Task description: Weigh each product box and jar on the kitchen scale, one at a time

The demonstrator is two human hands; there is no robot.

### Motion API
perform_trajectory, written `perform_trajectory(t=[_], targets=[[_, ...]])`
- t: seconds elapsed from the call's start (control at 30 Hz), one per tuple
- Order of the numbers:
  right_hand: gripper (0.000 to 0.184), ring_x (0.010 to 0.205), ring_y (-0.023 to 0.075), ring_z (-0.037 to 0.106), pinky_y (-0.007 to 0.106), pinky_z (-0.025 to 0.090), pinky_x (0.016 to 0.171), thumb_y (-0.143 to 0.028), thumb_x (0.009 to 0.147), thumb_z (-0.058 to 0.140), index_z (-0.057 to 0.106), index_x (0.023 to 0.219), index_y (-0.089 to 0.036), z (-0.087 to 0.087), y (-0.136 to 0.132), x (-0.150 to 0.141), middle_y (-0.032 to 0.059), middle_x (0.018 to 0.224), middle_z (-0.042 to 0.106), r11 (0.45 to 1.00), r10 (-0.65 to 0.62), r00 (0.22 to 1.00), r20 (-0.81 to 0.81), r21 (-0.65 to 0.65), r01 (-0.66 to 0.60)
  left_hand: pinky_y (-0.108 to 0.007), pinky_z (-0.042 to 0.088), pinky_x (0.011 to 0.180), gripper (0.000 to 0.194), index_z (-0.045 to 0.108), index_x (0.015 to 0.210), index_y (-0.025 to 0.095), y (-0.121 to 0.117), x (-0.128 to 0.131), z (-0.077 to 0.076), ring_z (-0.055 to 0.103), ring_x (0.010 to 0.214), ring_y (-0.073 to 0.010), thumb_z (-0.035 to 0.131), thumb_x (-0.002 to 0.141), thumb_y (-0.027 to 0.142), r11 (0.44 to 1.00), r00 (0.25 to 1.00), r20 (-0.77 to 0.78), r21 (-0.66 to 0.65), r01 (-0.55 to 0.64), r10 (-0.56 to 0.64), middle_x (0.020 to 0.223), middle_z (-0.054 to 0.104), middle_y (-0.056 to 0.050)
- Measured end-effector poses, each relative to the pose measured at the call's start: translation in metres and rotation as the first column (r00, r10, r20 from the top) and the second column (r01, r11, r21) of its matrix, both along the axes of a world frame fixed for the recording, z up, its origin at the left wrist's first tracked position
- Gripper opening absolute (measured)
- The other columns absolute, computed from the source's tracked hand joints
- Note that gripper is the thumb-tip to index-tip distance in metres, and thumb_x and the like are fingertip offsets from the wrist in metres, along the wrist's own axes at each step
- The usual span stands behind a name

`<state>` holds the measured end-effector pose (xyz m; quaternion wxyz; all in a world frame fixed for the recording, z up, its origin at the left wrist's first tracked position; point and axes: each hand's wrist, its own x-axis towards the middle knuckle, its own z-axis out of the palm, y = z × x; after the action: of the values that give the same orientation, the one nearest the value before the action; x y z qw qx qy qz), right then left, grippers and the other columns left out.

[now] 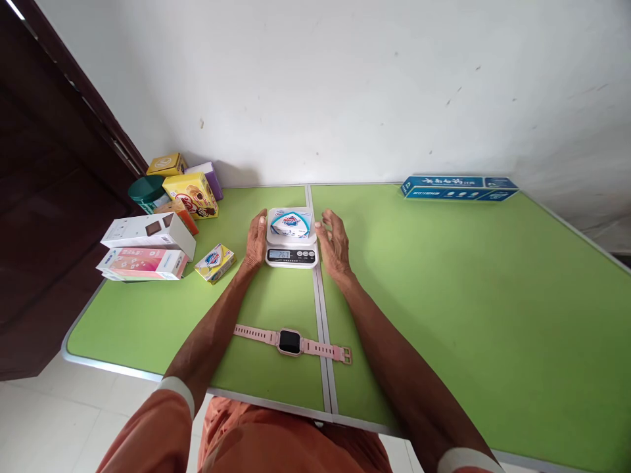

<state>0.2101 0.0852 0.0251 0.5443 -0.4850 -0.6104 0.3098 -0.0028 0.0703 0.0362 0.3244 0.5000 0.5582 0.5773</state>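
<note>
A white kitchen scale point(292, 264) stands on the table with a white and blue soap box point(290, 223) lying on its platform. Digits that look like 267 show on its display point(280, 254). My left hand point(256, 239) is at the scale's left edge, fingers stretched forward and not holding anything. On the other side, my right hand point(335, 244) is open, its fingers apart and slightly bent close to the right edge. Whether either hand touches the scale I cannot tell. Nearer to me, a pink-strapped smartwatch point(289, 341) lies flat between my forearms.
Left of my hands lies a yellow soap box point(215, 263). Beyond it are white and pink cartons point(142, 263), a yellow snack box point(194, 194) and a dark green tub point(148, 192). A long blue box point(458, 188) lies by the wall on the green folding table point(468, 295).
</note>
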Motion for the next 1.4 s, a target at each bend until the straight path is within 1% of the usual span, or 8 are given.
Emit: perform_trajectory(t=[0.27,0.43,0.57,0.67,0.8,0.9,1.1,1.4], targets=[[0.082,0.153,0.0380,0.051,0.065,0.037,0.133,-0.078,0.100,0.054,0.053,0.163,-0.026,0.013,0.004,0.001,0.0163,0.161,0.061,0.993,0.020,0.970,0.244,0.109,-0.048,-0.049,0.033,0.137,0.064,0.067,0.148,0.026,-0.004,-0.006,0.023,0.048,0.160,-0.0326,0.062,0.102,0.070,0.998,0.981,-0.184,0.019,0.059,-0.054,0.163,0.061,-0.014],[0.091,0.157,0.0411,0.047,0.066,0.039,0.132,-0.064,0.091,0.076,0.049,0.167,-0.022,0.033,0.016,0.012,0.0174,0.166,0.057,0.983,0.155,0.919,0.361,0.034,-0.179,-0.058,0.029,0.138,0.080,0.058,0.157,0.027,0.009,-0.019,0.039,0.041,0.164,-0.0378,0.084,0.087,0.055,0.958,0.837,-0.469,-0.092,0.271,-0.282,0.167,0.057,-0.014],[0.082,0.153,0.0401,0.051,0.064,0.043,0.128,-0.041,0.088,0.085,0.056,0.162,-0.022,0.057,0.027,0.016,0.0169,0.162,0.061,0.959,0.252,0.816,0.520,-0.024,-0.281,-0.062,0.034,0.135,0.079,0.060,0.155,0.023,0.030,-0.033,0.052,0.051,0.156,-0.0388,0.083,0.081,0.038,0.929,0.694,-0.626,-0.154,0.337,-0.356,0.159,0.063,-0.016],[0.067,0.143,0.0374,0.058,0.058,0.046,0.124,-0.030,0.088,0.085,0.065,0.151,-0.020,0.077,0.033,0.007,0.0163,0.150,0.069,0.944,0.291,0.710,0.641,-0.070,-0.323,-0.062,0.043,0.129,0.066,0.068,0.142,0.025,0.042,-0.040,0.061,0.062,0.143,-0.0371,0.083,0.079,0.041,0.914,0.631,-0.675,-0.174,0.367,-0.383,0.146,0.072,-0.013],[0.055,0.127,0.0357,0.062,0.052,0.051,0.111,-0.028,0.086,0.089,0.072,0.136,-0.015,0.099,0.038,-0.004,0.0166,0.130,0.073,0.918,0.341,0.565,0.752,-0.136,-0.373,-0.057,0.055,0.117,0.055,0.074,0.123,0.028,0.048,-0.040,0.075,0.071,0.127,-0.0352,0.086,0.074,0.050,0.895,0.614,-0.677,-0.158,0.417,-0.406,0.129,0.078,-0.010],[0.046,0.123,0.0338,0.061,0.046,0.052,0.105,-0.028,0.085,0.089,0.074,0.127,-0.014,0.110,0.036,0.007,0.0150,0.122,0.069,0.910,0.329,0.519,0.789,-0.117,-0.398,-0.055,0.058,0.112,0.051,0.074,0.119,0.029,0.048,-0.028,0.088,0.073,0.122,-0.0349,0.087,0.073,0.047,0.882,0.597,-0.695,-0.116,0.456,-0.400,0.124,0.079,-0.009],[0.040,0.120,0.0334,0.061,0.047,0.051,0.107,-0.024,0.088,0.084,0.073,0.126,-0.017,0.111,0.035,0.087,0.0137,0.122,0.069,0.956,0.185,0.584,0.791,-0.006,-0.294,-0.053,0.059,0.105,0.056,0.072,0.127,0.025,0.069,0.056,0.097,0.072,0.115,-0.0329,0.089,0.074,0.030,0.841,0.569,-0.706,-0.070,0.537,-0.422,0.124,0.075,-0.009],[0.054,0.128,0.0369,0.060,0.052,0.046,0.118,-0.007,0.082,0.075,0.073,0.135,-0.020,0.070,0.081,0.245,0.0169,0.137,0.072,0.999,-0.043,0.537,0.842,0.040,0.017,-0.052,0.057,0.109,0.059,0.070,0.127,0.018,0.139,0.257,0.053,0.068,0.122,-0.0358,0.093,0.073,0.015,0.821,0.586,-0.647,-0.112,0.560,-0.488,0.127,0.071,-0.015]])
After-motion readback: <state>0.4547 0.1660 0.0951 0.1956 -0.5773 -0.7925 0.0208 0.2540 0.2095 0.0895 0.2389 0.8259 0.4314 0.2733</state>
